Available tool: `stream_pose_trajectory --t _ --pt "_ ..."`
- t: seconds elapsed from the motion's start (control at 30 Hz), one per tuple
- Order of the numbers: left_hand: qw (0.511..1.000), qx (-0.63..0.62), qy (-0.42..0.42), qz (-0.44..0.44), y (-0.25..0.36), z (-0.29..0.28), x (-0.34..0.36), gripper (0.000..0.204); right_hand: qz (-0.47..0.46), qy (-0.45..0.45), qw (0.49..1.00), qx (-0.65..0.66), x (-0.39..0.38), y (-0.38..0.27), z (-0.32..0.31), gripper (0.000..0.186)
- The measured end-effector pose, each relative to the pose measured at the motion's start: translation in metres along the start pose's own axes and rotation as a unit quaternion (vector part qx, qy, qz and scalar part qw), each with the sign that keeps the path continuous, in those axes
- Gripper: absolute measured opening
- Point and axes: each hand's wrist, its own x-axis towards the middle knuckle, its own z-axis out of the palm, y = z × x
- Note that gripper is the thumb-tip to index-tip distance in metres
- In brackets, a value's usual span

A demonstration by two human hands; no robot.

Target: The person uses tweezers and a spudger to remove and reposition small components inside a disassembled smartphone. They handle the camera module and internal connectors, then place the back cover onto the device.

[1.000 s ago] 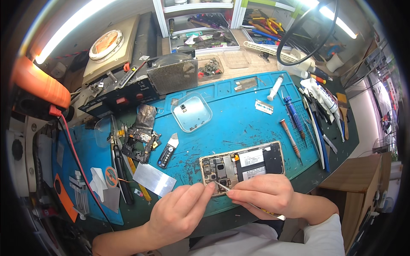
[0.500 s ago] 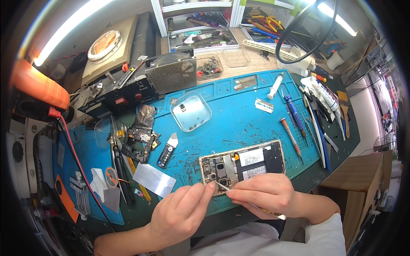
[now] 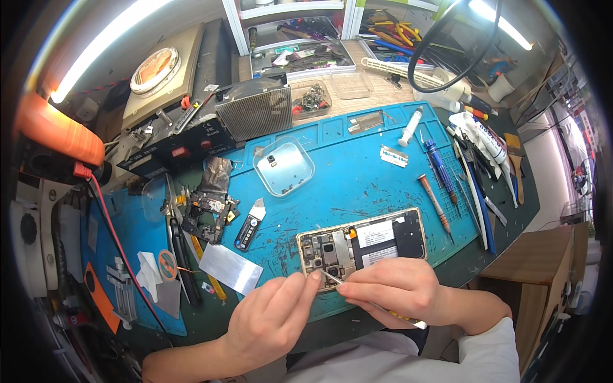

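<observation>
An opened smartphone (image 3: 345, 249) lies on the blue mat with its circuit board, camera parts and battery area exposed. My right hand (image 3: 399, 290) pinches a slim metal tool (image 3: 329, 276). The tool's pale tip reaches over the lower left of the phone, beside a round camera part. Its other end, with a yellow and black section, sticks out below my palm. My left hand (image 3: 274, 313) is closed, thumb and forefinger together at the phone's lower left corner, close to the tool's tip. Whatever lies between those fingers is hidden.
Left of the phone lie a craft knife (image 3: 250, 225), a metal plate (image 3: 230, 268) and a loose circuit board (image 3: 207, 214). Beyond is a clear plastic tray (image 3: 284, 167) with small parts. Screwdrivers (image 3: 439, 167), a razor blade (image 3: 394, 157) and a syringe (image 3: 412, 127) lie to the right.
Both hands keep nearly the same position over the phone, and the tool's tip has barely moved. The whole view has shifted slightly.
</observation>
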Motion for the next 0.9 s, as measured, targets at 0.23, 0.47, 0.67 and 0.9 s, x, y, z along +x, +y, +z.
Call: stream_pose_trajectory --t 0.23,0.47,0.67,0.9 --pt "1.000 0.007 0.020 0.012 -0.0034 -0.0001 -0.0008 0.047 -0.010 0.010 1.000 0.005 -0.0014 0.0009 0.0012 0.032" --pt "0.999 0.015 0.026 0.016 -0.0034 0.0013 -0.0006 0.046 -0.007 0.009 1.000 0.002 -0.0016 0.0009 0.0004 0.033" --pt "0.999 0.017 0.024 0.017 -0.0040 0.0010 -0.0014 0.046 -0.006 0.010 1.000 -0.001 -0.0016 0.0008 0.0010 0.035" --pt "1.000 0.015 0.019 0.016 -0.0033 -0.0005 0.0004 0.046 -0.006 0.013 1.000 -0.001 -0.0026 0.0013 0.0023 0.035"
